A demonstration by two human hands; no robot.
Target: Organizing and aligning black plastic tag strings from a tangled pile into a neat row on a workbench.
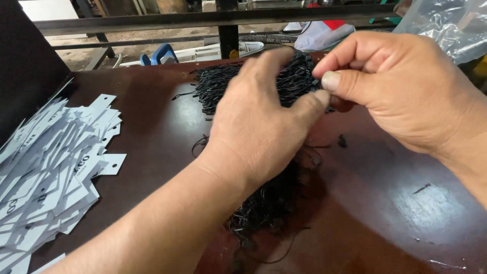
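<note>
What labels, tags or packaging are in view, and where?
Paper hang tags: loose heap at the table's left edge; white rectangular cards with dark print and punched holes.
Clear plastic bag: top right, behind the right hand; crumpled, transparent.
No screens or signs.

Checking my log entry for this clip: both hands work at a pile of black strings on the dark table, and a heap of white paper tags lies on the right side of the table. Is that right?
Not quite. The head view shows the heap of white paper tags on the left side of the dark table, not the right. The rest holds: the left hand and right hand work at the pile of black strings.
</note>
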